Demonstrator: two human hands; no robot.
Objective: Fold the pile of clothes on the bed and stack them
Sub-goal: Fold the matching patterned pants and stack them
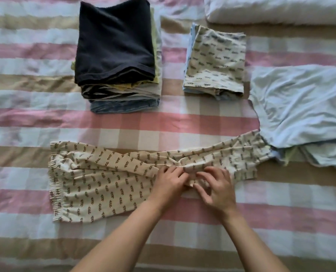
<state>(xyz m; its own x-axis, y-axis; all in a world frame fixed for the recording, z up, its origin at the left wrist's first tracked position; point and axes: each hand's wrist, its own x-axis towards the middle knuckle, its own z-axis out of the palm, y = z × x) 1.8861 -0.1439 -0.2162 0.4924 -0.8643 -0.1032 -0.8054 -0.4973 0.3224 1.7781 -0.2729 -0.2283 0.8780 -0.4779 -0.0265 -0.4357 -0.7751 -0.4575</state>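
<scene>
Near centre, left hand [168, 184], right hand [216, 188] pinch bunched leg of cream squiggle-print trousers [96, 183], fingers [202, 176] clamped on fabric; print unreadable.

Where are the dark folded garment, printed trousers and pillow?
dark folded garment [114, 42], head view, centre of top face.
printed trousers [96, 185], head view, panel beside waistband.
pillow [281, 10], head view, near edge.

Counted two folded stacks on the bed [26, 118]: one tall stack [116, 55], one small stack [215, 59]. There was also one pair of printed pants [104, 185], one unfolded blue heap [304, 107] and one pillow [277, 10]. Two hands too: left hand [169, 184], right hand [217, 188].
</scene>
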